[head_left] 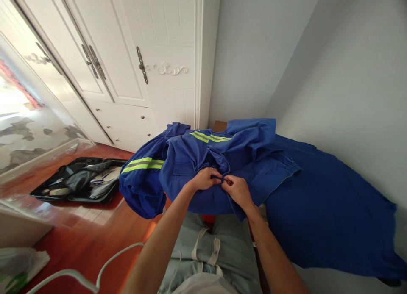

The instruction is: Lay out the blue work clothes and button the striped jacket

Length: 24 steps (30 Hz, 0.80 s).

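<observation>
A blue work jacket (193,158) with yellow-green and grey reflective strips lies spread in front of me, its sleeve hanging at the left. Near the middle of its front edge, my left hand (207,178) pinches the jacket's cloth between thumb and fingers. Right beside it, my right hand (235,189) is also closed on the jacket's front edge. The fingertips of both hands almost meet. Whether a button or other fastener sits between them is too small to tell.
Blue cloth (324,205) drapes on the right beside the wall. An open black suitcase (81,179) full of items lies on the red wooden floor (104,226). A white wardrobe (171,35) stands behind. A white cable (104,268) and a plastic bag (22,264) are at lower left.
</observation>
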Available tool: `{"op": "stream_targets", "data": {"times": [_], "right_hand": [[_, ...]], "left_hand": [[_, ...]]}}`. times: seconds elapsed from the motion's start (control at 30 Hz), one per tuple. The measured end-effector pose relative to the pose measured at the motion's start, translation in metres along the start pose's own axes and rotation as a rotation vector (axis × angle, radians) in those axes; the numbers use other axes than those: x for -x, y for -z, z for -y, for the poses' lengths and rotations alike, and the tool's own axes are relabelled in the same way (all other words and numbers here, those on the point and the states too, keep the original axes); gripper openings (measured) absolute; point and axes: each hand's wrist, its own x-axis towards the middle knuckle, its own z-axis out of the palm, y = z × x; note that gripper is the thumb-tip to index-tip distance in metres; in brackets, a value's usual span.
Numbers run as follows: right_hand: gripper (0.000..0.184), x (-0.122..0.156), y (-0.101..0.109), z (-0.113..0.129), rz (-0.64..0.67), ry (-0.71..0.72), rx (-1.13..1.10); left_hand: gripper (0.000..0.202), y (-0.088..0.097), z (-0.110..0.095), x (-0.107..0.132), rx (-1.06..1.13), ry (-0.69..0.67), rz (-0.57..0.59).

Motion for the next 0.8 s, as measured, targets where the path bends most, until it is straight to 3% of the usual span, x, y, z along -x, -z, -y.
{"op": "stream_targets", "data": {"times": [0.07, 0.17, 0.27, 0.37, 0.6, 0.8], "right_hand": [[0.024, -0.002, 0.002, -0.003, 0.015, -0.009, -0.107], [0.031, -0.007, 0.007, -0.006, 0.035, -0.053, -0.236], [0.032, -0.009, 0.010, -0.006, 0.044, -0.061, -0.252], [0.032, -0.009, 0.011, -0.005, 0.031, -0.036, -0.244], [0.031, -0.009, 0.018, 0.006, -0.015, -0.003, -0.327], [0.030, -0.007, 0.020, 0.022, -0.113, 0.025, -0.337]], "left_hand": [[0.022, 0.001, -0.001, -0.001, 0.032, 0.007, 0.022], [0.028, -0.002, -0.011, 0.002, 0.013, 0.065, -0.071], [0.041, -0.007, -0.026, 0.008, -0.175, 0.144, -0.197], [0.032, -0.009, -0.038, 0.011, -0.320, 0.162, -0.195], [0.014, 0.002, -0.042, 0.007, -0.018, 0.193, -0.174], [0.011, 0.009, -0.049, 0.009, 0.160, 0.117, -0.238]]}}
